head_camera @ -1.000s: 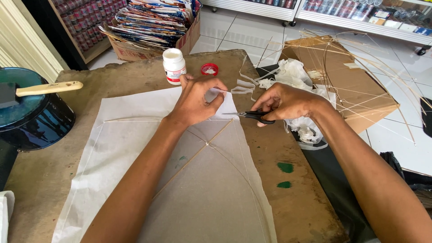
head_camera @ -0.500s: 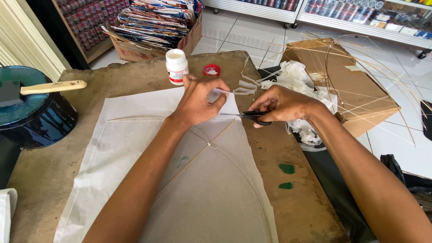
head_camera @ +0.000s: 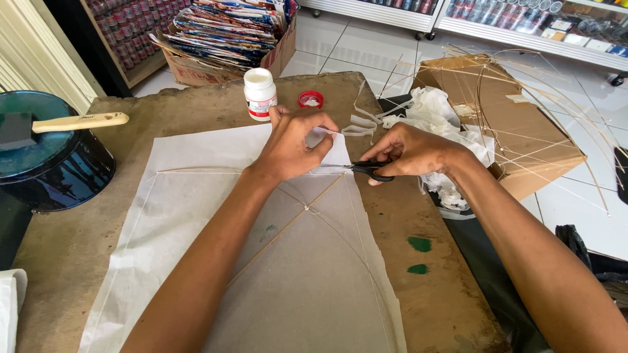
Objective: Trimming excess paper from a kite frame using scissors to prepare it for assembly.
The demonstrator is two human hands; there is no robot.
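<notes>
A sheet of thin white paper [head_camera: 196, 196] lies on a worn brown table [head_camera: 85, 261], with a thin bamboo kite frame [head_camera: 307, 206] on top of it. My left hand [head_camera: 291, 140] pinches the paper's top right corner and lifts it slightly. My right hand [head_camera: 415, 150] grips black-handled scissors [head_camera: 366, 170], blades pointing left into the paper edge just under my left hand. Cut paper strips [head_camera: 356, 124] lie beyond my hands.
A white glue bottle [head_camera: 260, 93] and its red cap [head_camera: 311, 99] stand at the table's far edge. A dark blue tin [head_camera: 59, 176] carries a wooden-handled brush [head_camera: 72, 123] at left. A cardboard box [head_camera: 523, 124] with bamboo sticks and crumpled paper [head_camera: 435, 117] sits right.
Both hands stay at the paper's top right corner; the scissors have edged a little along the paper edge. The view has shifted slightly.
</notes>
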